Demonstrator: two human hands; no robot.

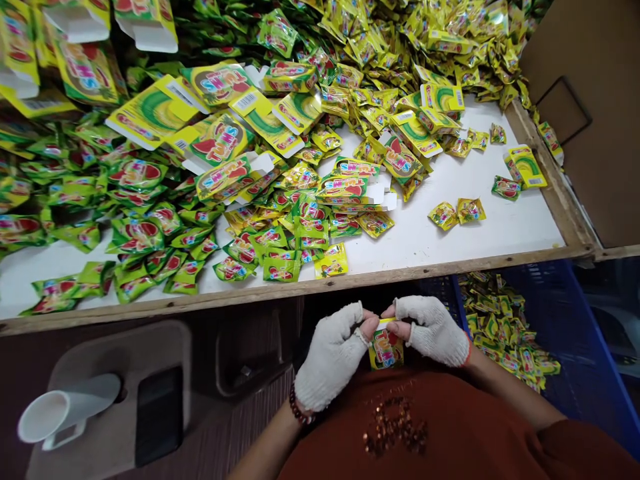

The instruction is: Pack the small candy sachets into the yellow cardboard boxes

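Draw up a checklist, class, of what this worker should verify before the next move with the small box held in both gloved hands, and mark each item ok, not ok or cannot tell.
1. Both hands on the box: left hand and right hand pinch the small box at its top. Ok.
2. Box upright, print facing the camera: ok.
3. Top flap closed: hidden by fingertips. Cannot tell.
4. Box filled: cannot tell.
5. More sachets in reach: loose sachets lie near the table's front edge. Ok.
6. Blue crate beside the right hand has room left: ok.
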